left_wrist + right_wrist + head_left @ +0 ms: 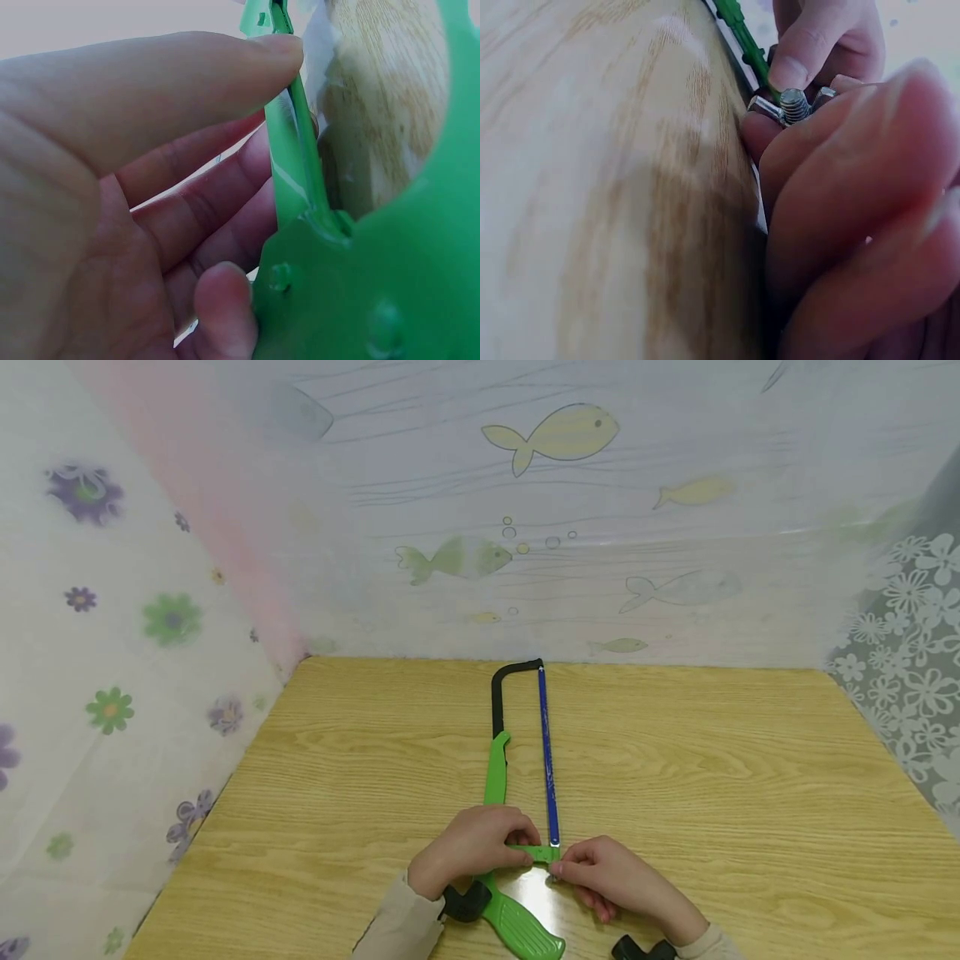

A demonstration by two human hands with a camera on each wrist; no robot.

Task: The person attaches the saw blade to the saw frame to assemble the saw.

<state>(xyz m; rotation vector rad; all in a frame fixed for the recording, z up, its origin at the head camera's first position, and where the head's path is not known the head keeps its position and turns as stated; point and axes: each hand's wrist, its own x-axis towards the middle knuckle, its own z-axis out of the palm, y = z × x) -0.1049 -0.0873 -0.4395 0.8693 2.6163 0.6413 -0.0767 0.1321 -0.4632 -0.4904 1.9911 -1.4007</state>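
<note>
A hacksaw (497, 772) with a green handle and black front frame lies on the table, its blue blade (548, 752) running along the right side. My left hand (480, 842) grips the green crosspiece (289, 161) near the handle, thumb on one side and fingers behind it. At the blade's near end, my right hand (615, 877) pinches a metal wing nut (765, 107) on a threaded bolt (794, 106). Beside the nut, the left hand's thumb (799, 56) shows in the right wrist view. Part of the green frame is hidden under the left hand.
The ridged green grip (525, 931) points toward me at the front. A wood-grain table (712, 760) spreads around the saw. Fish-patterned sheeting (570, 577) stands behind it, with flower-patterned sheeting (150, 693) on the left and a white floral panel (918, 643) on the right.
</note>
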